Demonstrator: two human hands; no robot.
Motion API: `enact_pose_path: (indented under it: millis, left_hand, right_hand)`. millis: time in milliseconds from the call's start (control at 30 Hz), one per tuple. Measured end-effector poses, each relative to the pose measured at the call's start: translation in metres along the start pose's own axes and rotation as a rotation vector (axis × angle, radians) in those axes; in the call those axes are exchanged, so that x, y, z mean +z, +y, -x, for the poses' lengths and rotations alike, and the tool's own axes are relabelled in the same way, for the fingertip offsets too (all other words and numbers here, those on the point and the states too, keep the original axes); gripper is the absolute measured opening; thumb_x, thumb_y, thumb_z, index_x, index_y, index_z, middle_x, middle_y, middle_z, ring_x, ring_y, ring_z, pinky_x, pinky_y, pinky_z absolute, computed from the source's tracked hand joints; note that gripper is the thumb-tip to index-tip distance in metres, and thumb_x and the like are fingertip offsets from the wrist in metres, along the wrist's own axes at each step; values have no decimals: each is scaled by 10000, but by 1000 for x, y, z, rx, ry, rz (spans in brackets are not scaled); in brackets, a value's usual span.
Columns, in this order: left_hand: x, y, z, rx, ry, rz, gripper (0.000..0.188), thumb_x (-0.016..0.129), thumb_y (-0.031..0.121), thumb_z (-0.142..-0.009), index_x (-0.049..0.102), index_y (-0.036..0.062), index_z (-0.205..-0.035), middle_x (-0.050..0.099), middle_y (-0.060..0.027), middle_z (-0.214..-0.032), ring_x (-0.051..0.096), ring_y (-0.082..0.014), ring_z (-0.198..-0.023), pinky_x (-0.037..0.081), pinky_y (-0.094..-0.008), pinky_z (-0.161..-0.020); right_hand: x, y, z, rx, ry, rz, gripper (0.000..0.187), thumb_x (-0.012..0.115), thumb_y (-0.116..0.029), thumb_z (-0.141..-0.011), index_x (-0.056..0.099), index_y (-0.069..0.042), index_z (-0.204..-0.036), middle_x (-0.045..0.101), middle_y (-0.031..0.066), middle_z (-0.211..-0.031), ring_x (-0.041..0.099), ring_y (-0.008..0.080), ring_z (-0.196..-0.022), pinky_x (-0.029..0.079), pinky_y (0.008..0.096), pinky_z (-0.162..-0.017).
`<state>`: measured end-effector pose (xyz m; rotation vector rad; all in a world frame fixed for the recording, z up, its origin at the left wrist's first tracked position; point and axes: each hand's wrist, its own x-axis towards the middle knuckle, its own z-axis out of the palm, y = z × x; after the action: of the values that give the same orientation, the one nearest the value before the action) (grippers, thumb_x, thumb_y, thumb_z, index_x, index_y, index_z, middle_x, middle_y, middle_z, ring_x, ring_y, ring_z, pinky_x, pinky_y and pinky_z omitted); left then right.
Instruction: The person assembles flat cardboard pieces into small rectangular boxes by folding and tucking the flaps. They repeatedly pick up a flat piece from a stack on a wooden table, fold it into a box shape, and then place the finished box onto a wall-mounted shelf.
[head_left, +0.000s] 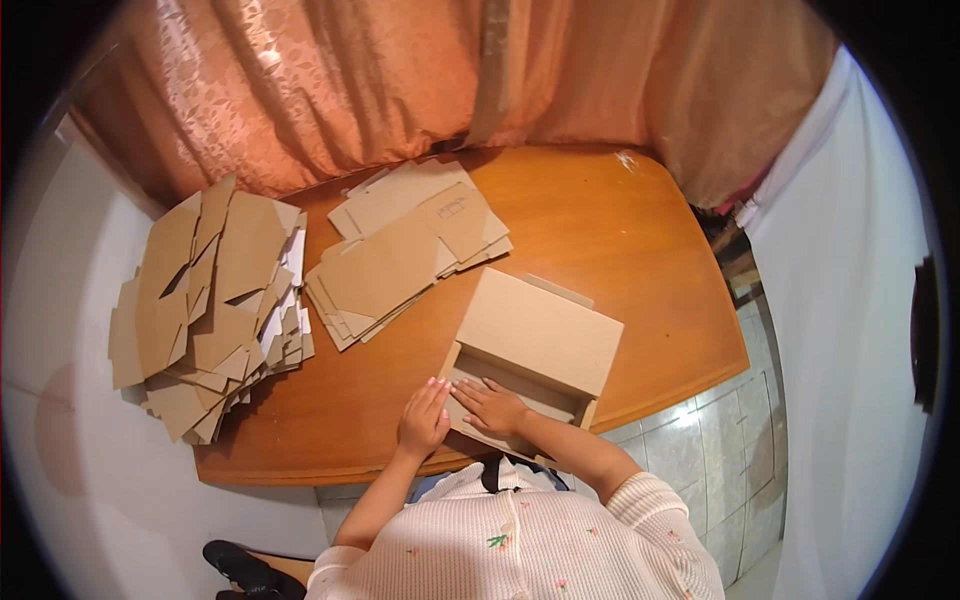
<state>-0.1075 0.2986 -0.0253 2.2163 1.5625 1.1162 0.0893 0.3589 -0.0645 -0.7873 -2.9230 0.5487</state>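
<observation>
A brown cardboard box sits at the table's near edge, its lid flap raised and tilted away from me, its shallow inside exposed. My left hand lies against the box's left side near the front corner, fingers stretched out and close together. Just right of it, my right hand reaches over the front wall with fingers spread, palm down at the box's left end. The fingertips of both hands nearly meet at that corner. Neither hand grips anything that shows; the wall under them is partly hidden.
The wooden table holds a tall, uneven pile of flat cardboard blanks at the left. Nearer the middle lies a lower stack of flattened cardboard. Orange curtains hang along the far edge. A black shoe is at lower left.
</observation>
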Motion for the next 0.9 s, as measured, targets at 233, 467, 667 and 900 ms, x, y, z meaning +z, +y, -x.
enact_pose_path:
  millis: [233, 467, 667, 900]
  left_hand:
    - [1, 0, 6, -20, 54, -11, 399, 490, 132, -815, 582, 6, -1182, 575, -172, -1204, 531, -343, -1148, 423, -430, -959]
    - [4, 2, 2, -81, 30, 19, 386, 465, 125, -840, 578, -10, -1184, 560, -202, -1219, 512, -372, -1170, 409, -444, -969]
    - [0, 24, -2, -223, -180, -163, 468, 511, 167, -861, 479, 22, -1305, 441, -191, -1362, 395, -342, -1287, 314, -519, -1026]
    - [-2, 81, -75, 337, -637, -203, 488, 486, 236, -913, 396, 58, -1358, 356, -151, -1432, 337, -305, -1328, 283, -537, -1043]
  right_hand:
    - [-11, -6, -5, 63, -99, 64, 643, 360, -497, -922, 267, -137, -1446, 293, 95, -1486, 264, 238, -1377, 199, 509, -1105]
    - [-25, 0, -14, 55, -177, -66, 571, 439, -395, -901, 338, -166, -1414, 336, 103, -1460, 306, 254, -1352, 246, 540, -1075]
    - [-105, -16, 18, 247, 131, -388, 385, 493, -239, -893, 527, -94, -1248, 618, 122, -1148, 567, 315, -1075, 375, 474, -996]
    - [-101, -43, 148, 912, 1041, -175, 409, 459, -92, -891, 463, 6, -1288, 505, 226, -1271, 475, 378, -1180, 337, 446, -1022]
